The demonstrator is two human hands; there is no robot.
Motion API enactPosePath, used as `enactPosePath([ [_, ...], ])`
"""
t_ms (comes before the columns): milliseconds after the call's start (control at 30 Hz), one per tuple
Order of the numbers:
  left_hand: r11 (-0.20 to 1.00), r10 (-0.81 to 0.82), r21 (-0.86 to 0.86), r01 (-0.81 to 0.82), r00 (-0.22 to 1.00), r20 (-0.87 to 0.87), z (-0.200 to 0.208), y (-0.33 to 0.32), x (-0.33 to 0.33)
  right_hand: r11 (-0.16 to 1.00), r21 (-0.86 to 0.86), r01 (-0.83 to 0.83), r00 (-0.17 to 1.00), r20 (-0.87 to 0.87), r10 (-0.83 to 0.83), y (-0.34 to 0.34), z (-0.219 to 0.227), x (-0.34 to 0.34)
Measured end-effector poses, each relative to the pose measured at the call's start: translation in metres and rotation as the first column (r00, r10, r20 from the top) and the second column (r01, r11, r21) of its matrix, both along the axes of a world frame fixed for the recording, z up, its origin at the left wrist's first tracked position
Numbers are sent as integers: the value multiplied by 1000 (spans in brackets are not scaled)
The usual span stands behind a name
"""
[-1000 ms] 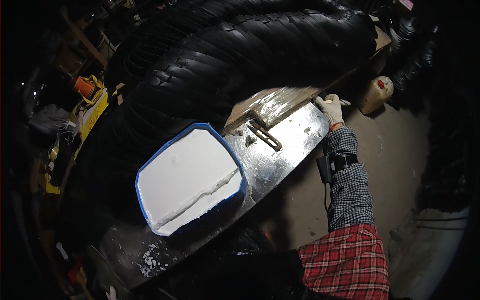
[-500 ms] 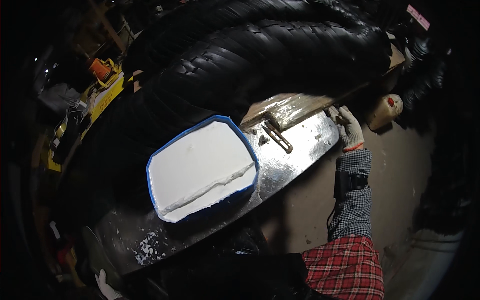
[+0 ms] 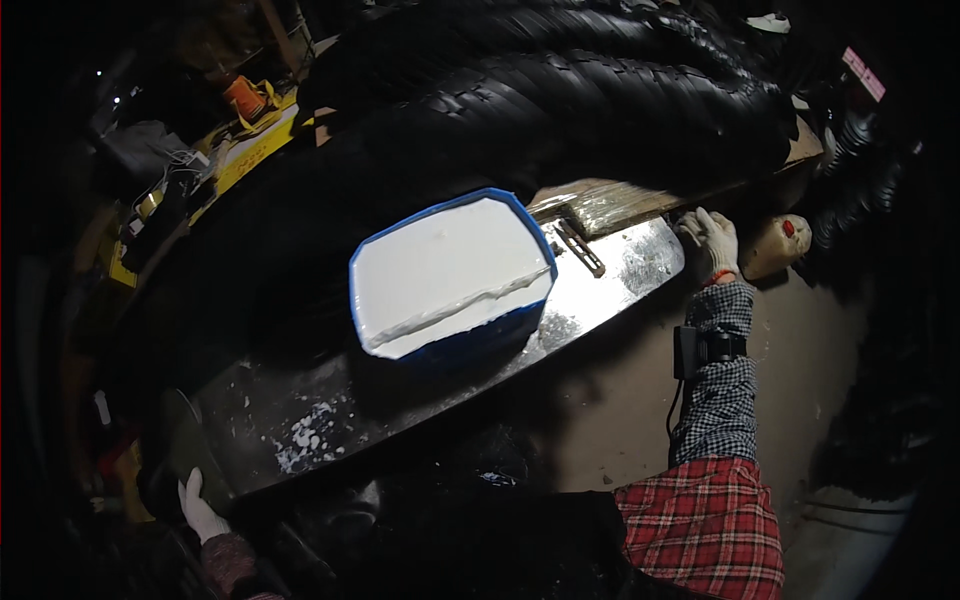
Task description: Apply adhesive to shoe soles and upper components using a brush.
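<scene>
My left hand (image 3: 204, 511), spread, looks empty by a green panel (image 3: 192, 440); on the bench (image 3: 640, 265) the blue tub (image 3: 510, 328) sits filled with white paste (image 3: 450, 262), one ridge (image 3: 462, 308) unsmoothed; my right hand (image 3: 712, 243) is curled near the plank (image 3: 640, 207), its hold unclear

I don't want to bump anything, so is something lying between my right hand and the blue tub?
Yes. A slotted metal piece lies between your right hand and the blue tub, on the shiny metal board, close to the tub's right side.

Left forearm (image 3: 228, 562) — cut off, right fingers (image 3: 706, 224) — partly obscured
</scene>
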State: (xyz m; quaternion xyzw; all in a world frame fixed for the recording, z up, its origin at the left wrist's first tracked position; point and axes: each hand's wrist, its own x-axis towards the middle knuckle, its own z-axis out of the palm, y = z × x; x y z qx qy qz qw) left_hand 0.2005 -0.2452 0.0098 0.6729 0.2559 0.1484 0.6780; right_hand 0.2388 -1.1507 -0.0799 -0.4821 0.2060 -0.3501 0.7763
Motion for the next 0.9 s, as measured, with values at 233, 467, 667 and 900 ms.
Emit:
enactPosePath([
  [233, 989, -3, 147, 2, 1000, 8, -2, 8, -5, 899, -293, 325, 940, -6, -341, 100, 99, -86],
  [467, 928, 37, 372, 2, 995, -96, -11, 22, 2, 535, -710, 458, 862, 208, -462, 158, 137, -157],
  [667, 928, -44, 367, 59, 998, -51, 1, 8, -6, 731, -263, 629, 769, 76, -634, 93, 71, -130],
  [900, 948, -4, 318, 22, 998, -59, -21, 15, 9, 501, -528, 686, 512, -140, -848, -91, -88, -102],
])
